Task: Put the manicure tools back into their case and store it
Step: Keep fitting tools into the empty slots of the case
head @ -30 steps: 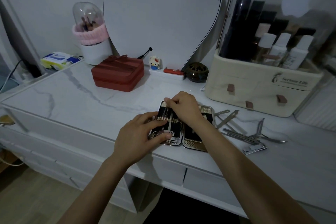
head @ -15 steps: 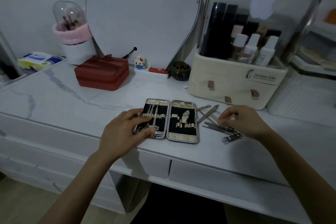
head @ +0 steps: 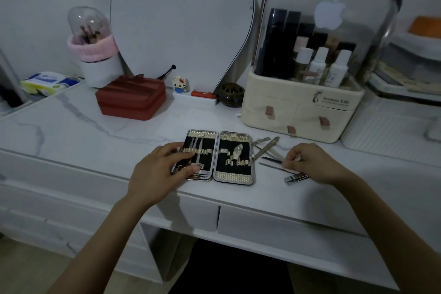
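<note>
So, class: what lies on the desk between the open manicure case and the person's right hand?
In the head view, loose metal tools lie between the case and the right hand.

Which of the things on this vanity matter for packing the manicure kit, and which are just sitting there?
For the job: open case, loose tools, nail clipper.
Just lying about: red box, cosmetics organizer, brush holder, cat figurine, tissue pack.

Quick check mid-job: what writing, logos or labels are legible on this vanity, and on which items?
"Serious Life": front of the cream cosmetic organizer.
Smaller line beneath it: too small to read.
Apple logo sticker, no words: organizer's clear lid.
White bottle labels: blurred.
Tissue pack print: unreadable.
</note>
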